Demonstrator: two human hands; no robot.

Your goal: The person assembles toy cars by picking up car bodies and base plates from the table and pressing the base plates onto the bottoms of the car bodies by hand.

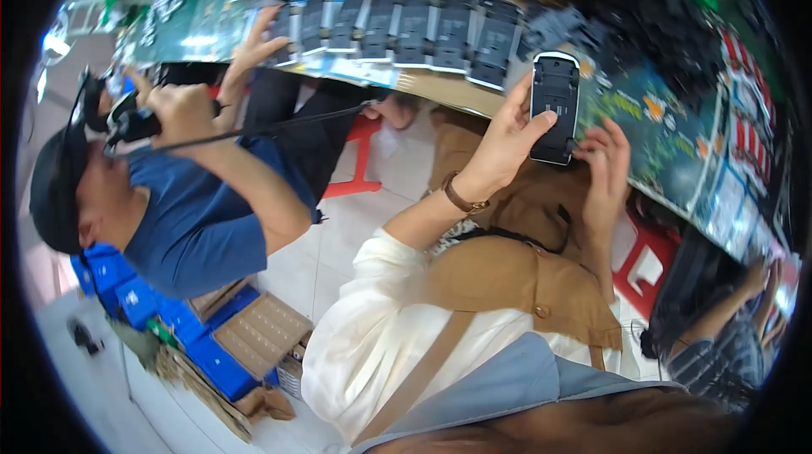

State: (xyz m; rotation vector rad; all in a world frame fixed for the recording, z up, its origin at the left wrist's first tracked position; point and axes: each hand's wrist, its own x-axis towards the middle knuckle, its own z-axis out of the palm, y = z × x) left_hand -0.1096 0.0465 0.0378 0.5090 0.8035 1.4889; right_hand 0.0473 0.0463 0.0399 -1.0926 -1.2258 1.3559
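My left hand point(512, 128) grips a toy car body point(555, 103) turned underside up, its thumb pressed on the black base plate. A pale rim runs around the plate, and notches like wheel wells show near its ends. Beside the lower right edge of the car is my right hand point(607, 154), fingers apart and loosely bent. Its fingertips are close to the car; whether they touch it I cannot tell. Beyond my left hand, a row of similar black-based toy car bodies point(412, 29) lies along the table's near side.
A heap of black plastic parts point(643, 5) covers the far table point(651, 158). Red-and-white striped pieces point(748, 137) lie at right. To my left sits a co-worker point(211, 209) in blue; another person point(719, 344) is at right. Blue boxes point(220, 365) and red stools point(647, 259) stand on the floor.
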